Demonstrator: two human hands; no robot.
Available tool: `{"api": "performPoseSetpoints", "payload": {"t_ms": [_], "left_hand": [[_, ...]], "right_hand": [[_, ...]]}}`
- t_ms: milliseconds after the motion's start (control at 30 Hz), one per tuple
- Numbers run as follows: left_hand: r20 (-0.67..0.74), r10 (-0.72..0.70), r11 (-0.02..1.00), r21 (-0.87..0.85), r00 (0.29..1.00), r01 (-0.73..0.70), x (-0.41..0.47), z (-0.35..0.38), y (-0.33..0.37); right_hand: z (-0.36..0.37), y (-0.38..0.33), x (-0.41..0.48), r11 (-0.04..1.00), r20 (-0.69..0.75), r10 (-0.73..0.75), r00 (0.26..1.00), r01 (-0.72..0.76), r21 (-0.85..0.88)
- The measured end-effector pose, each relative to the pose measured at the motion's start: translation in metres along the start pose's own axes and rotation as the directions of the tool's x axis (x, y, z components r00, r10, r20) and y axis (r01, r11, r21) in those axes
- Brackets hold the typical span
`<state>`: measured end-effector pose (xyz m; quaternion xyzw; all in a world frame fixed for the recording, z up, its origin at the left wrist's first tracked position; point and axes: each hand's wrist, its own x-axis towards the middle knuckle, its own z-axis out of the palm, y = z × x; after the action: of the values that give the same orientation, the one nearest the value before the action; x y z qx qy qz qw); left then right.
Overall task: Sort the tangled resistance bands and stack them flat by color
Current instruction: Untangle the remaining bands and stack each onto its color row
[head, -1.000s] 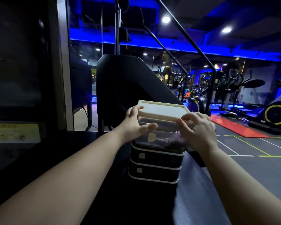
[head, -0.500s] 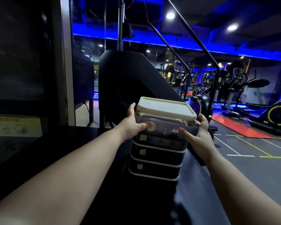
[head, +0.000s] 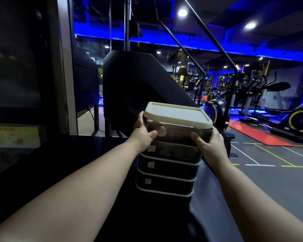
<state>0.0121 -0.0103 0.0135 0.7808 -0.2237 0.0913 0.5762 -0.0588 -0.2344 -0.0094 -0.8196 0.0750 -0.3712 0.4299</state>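
Resistance bands: none on show. The dark boxes may hold them, but their contents cannot be made out.

Item, top box [head: 179, 136]: dark-walled, with a cream lid [head: 177, 114], held above a stack of three like boxes [head: 166, 173]. It sits tilted, the right end looking raised off the box below. Whether the left end touches cannot be told.

Item, left hand [head: 143, 135]: grip curled round the box's left wall, thumb across the near face, fingers hidden behind.

Item, right hand [head: 212, 145]: grip curled round the right wall, thumb on the near face.

Item, tabletop [head: 63, 165]: dark, carrying the stack near its right edge, with gym floor beyond.

Item, far side: a black stair machine [head: 138, 88]. To the far right, exercise bikes [head: 301, 119] and a red mat [head: 257, 135].

Handling note (judgement): the step looks to be taking the top box off the stack to reach its contents.
- Level the box before moving it, so the lid stays seated and nothing slides inside.
- Keep both thumbs low on the wall, not on the lid rim.
- Lift straight up until it is clear, so the boxes below are not dragged toward the edge.
- Set it down on bare tabletop to the left, well apart from the drop.
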Motion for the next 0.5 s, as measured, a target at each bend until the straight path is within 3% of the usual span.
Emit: {"api": "performPoseSetpoints", "payload": {"t_ms": [200,367,433,500], "left_hand": [[-0.130,0.088,0.996,0.036,0.988,-0.084,0.006,0.010,-0.007],[-0.168,0.054,0.977,-0.193,0.984,-0.086,0.000,0.020,-0.009],[-0.098,-0.008,0.984,-0.180,0.995,-0.010,-0.008,0.021,-0.016],[0.059,-0.068,0.989,-0.127,0.996,0.075,-0.016,0.017,-0.036]], "right_hand": [[0.006,0.004,0.001,1.000,-0.052,0.007,0.999,-0.008,-0.014],[0.016,0.014,-0.003,0.993,-0.008,0.040,0.999,-0.039,0.110],[0.020,0.024,-0.010,0.987,0.046,0.062,0.997,-0.068,0.148],[0.025,0.038,-0.021,0.983,0.128,0.104,0.986,-0.121,0.136]]}}
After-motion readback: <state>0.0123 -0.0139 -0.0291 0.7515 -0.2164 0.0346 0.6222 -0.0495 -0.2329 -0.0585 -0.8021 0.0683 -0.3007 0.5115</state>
